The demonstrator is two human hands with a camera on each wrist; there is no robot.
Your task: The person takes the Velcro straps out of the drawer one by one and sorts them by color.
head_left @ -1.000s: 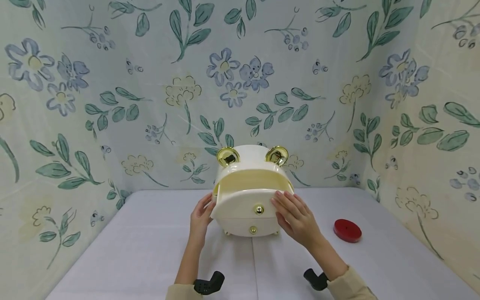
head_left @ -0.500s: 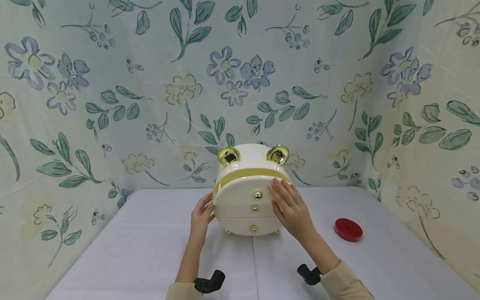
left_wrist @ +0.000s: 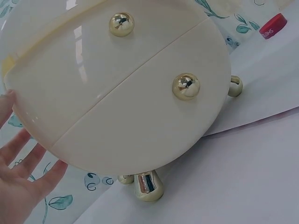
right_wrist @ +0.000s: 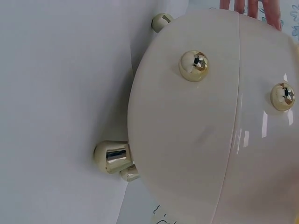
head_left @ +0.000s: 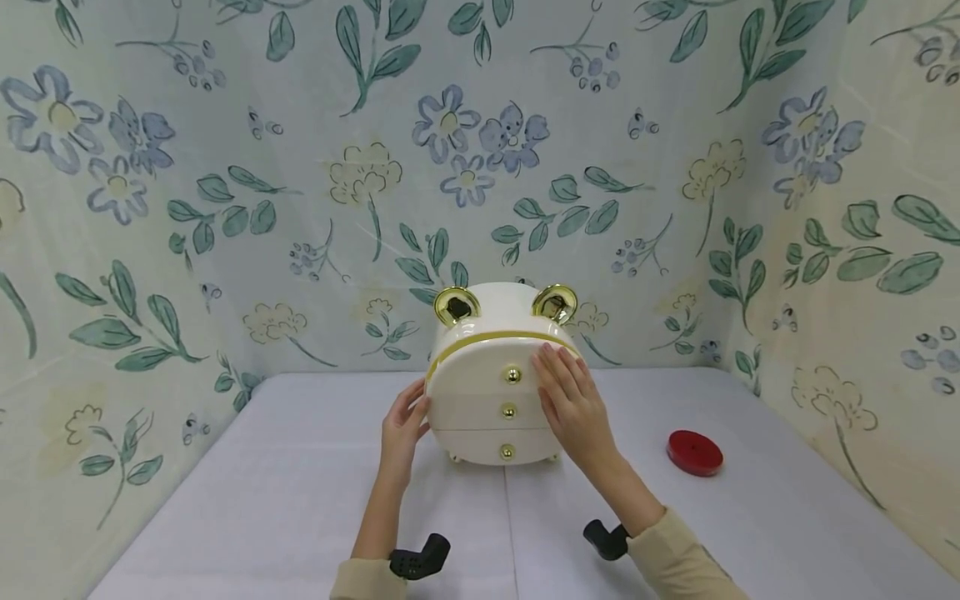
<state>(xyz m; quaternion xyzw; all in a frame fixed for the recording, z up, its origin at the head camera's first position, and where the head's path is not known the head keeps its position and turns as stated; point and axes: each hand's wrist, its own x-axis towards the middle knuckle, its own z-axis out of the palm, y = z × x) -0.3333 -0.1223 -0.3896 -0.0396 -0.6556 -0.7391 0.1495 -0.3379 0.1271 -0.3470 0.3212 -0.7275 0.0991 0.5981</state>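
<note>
A glossy cream drawer box with gold knobs and two gold-rimmed eyes on top stands upright on short gold feet. Its top drawer is almost flush, with a thin yellow gap along the upper edge. My right hand lies flat against the right part of this drawer's front, fingers straight. At the box's left side rests my left hand; in the left wrist view its spread fingers touch the side edge. The right wrist view shows the lower drawer front and the left hand's fingertips.
On the white-covered table, right of the box, lies a round red lid-like disc. Floral fabric hangs behind and at both sides. A black device sits at each wrist.
My right hand has pushed the top drawer inward; the wide opening above it has narrowed to a thin gap. My left hand has stayed against the box's side.
</note>
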